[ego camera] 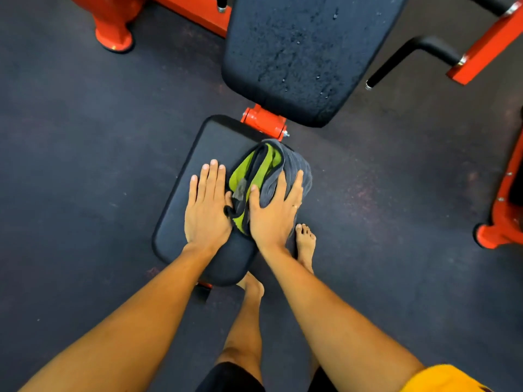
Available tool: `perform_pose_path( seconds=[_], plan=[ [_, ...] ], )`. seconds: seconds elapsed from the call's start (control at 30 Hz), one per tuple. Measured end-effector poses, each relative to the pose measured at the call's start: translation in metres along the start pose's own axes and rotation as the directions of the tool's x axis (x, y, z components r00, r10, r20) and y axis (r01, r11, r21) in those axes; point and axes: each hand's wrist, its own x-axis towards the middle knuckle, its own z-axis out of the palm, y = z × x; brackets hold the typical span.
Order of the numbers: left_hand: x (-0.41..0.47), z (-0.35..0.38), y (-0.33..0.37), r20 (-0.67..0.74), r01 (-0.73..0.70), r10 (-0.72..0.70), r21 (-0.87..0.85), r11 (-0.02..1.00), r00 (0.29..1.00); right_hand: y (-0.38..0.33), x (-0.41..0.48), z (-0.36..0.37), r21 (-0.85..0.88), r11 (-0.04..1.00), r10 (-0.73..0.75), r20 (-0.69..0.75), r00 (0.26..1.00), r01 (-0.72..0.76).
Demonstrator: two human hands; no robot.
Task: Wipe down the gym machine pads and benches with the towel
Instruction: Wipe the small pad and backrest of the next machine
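Note:
A black seat pad (184, 193) of an orange-framed gym machine lies below me. On its right half sits a bunched grey and lime-green towel (263, 168). My right hand (274, 210) presses flat on the towel, fingers spread over the grey cloth, thumb on the green fold. My left hand (206, 205) rests flat on the bare pad just left of the towel, fingers straight, its thumb side touching the towel's edge. Beyond the seat, the black back pad (305, 52) is speckled with droplets.
An orange hinge bracket (264, 121) joins seat and back pad. A black handle (410, 58) on an orange arm juts out at the upper right. Orange frame feet stand at the upper left (113, 32) and right edge (498, 230). Dark rubber floor surrounds; my bare feet stand beside the seat.

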Motion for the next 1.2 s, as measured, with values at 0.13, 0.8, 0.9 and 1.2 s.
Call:
perform_pose_path(
  seconds=[0.13,0.8,0.9,1.2],
  plan=[
    [0.003,-0.002,0.005,0.013,0.025,-0.025,0.028,0.999,1.0,-0.005,0.042,-0.012,0.133,0.983,0.115,0.07,0.991,-0.123],
    [-0.024,-0.006,-0.009,0.029,-0.029,0.03,-0.038,0.999,0.999,0.0,-0.034,-0.014,0.337,0.879,0.306,0.141,0.941,-0.337],
    [-0.027,-0.009,-0.004,0.034,0.019,-0.018,-0.052,0.998,0.999,-0.009,0.044,-0.023,0.283,0.879,0.356,0.143,0.924,-0.383],
    [-0.031,-0.009,-0.003,0.028,0.043,-0.042,-0.056,0.997,0.999,0.013,-0.025,-0.004,0.151,0.982,0.106,0.076,0.991,-0.116]
  ],
)
